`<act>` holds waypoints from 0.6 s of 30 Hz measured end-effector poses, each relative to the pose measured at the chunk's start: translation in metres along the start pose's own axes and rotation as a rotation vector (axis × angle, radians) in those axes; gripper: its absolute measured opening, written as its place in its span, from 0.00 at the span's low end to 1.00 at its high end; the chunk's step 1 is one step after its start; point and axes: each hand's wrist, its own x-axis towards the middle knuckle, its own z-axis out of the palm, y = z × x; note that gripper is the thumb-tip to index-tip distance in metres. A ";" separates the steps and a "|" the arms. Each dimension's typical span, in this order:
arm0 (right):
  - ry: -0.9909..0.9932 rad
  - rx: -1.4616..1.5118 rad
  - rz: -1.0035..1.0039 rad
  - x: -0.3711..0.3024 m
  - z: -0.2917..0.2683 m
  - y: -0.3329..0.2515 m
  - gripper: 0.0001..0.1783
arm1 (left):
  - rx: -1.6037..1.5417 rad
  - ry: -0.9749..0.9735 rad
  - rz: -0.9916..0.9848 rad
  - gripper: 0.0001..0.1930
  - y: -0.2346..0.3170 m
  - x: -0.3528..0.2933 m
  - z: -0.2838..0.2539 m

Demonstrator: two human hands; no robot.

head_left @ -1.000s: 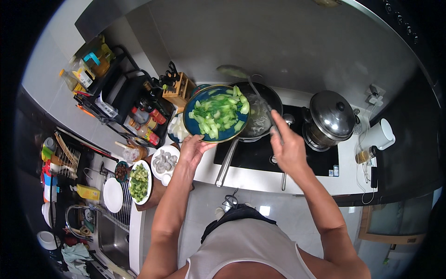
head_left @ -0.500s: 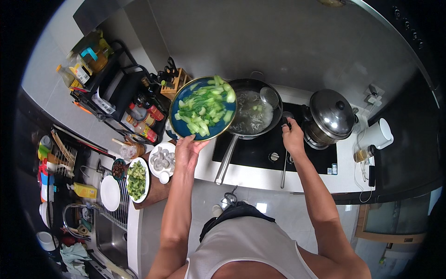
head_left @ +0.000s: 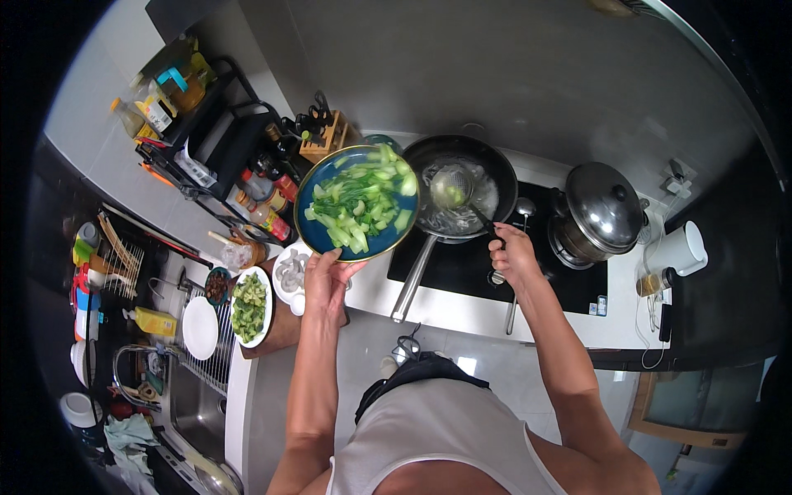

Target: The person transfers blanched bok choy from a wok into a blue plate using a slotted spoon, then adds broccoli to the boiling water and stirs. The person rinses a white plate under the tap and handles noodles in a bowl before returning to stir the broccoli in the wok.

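Fingers of the left hand in the head view are clasped on the near rim of a blue plate, thumb on top; the plate tips toward the pan. Beyond those fingers, chopped greens cover most of the plate. Fingers of the right hand are wrapped round the dark handle of a skimmer, whose head lies ahead and to their left, in the pan's cloudy liquid. A little pale green shows at the skimmer; whether it lies on or under the mesh, I cannot tell.

Cutting looks done; the plate looks not yet emptied, with nearly all its greens outside the pan. Behind and left of the left fingers, a white oval dish of green pieces sits on a wooden board, apparently unused so far.
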 end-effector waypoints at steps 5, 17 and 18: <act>-0.129 0.112 0.170 -0.012 -0.015 -0.007 0.15 | 0.024 0.006 0.001 0.14 0.001 -0.004 -0.006; -0.174 0.029 0.086 -0.061 -0.019 -0.034 0.18 | 0.018 0.032 0.028 0.15 0.011 -0.012 -0.001; -0.147 0.001 0.060 -0.066 -0.016 -0.037 0.18 | 0.025 0.033 0.031 0.14 0.012 -0.013 -0.001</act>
